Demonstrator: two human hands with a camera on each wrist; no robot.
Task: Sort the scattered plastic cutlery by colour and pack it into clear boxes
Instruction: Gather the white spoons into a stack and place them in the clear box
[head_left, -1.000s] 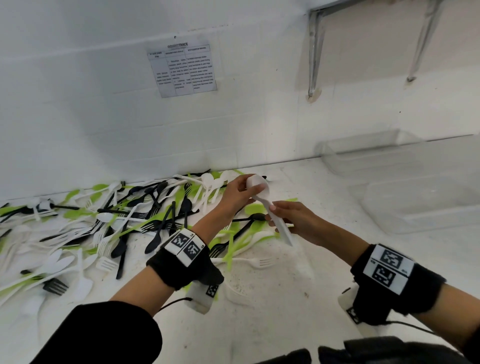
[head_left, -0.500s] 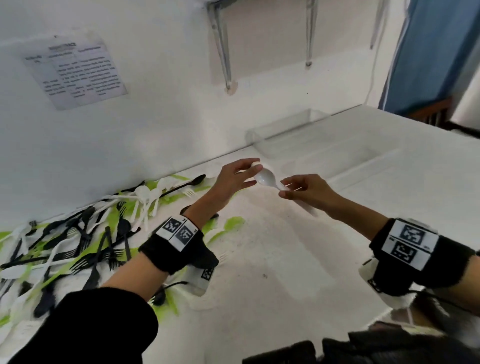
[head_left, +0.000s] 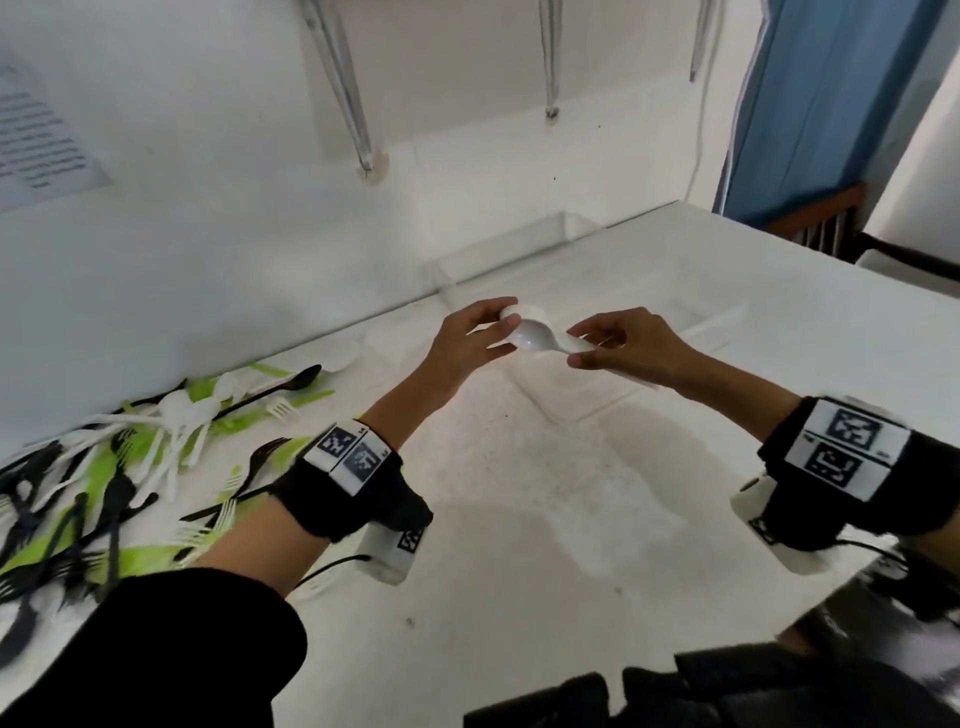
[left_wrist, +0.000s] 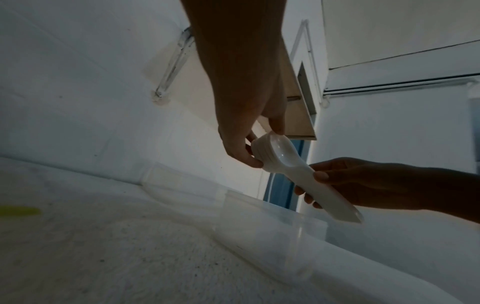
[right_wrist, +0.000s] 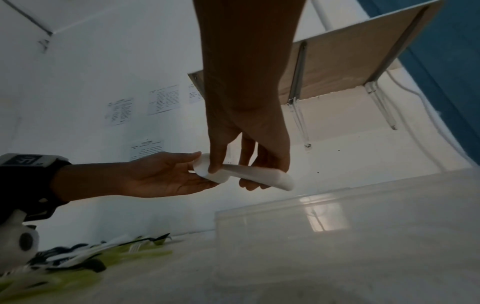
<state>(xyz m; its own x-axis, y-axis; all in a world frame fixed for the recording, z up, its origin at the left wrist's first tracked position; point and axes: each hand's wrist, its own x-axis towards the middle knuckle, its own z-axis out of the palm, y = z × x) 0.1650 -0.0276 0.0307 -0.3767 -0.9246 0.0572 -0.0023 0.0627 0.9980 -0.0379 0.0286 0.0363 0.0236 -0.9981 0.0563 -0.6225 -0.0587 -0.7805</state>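
Both hands hold the stacked white spoons (head_left: 540, 340) above a clear box (head_left: 582, 400): left hand (head_left: 467, 345) pinches the bowls, right hand (head_left: 628, 345) clamps the handles, probably nearer the box.

Above my white table (head_left: 571, 519) hangs a bracketed shelf (right_wrist: 350, 61); printed sheets (right_wrist: 163, 100), perhaps instructions, dot the wall.

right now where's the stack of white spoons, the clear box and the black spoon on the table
stack of white spoons (left_wrist: 281, 156): left wrist view, on the bowl of the top spoon.
clear box (right_wrist: 337, 222): right wrist view, on its near transparent wall.
black spoon (head_left: 300, 381): head view, on its bowl, at the pile's far end.
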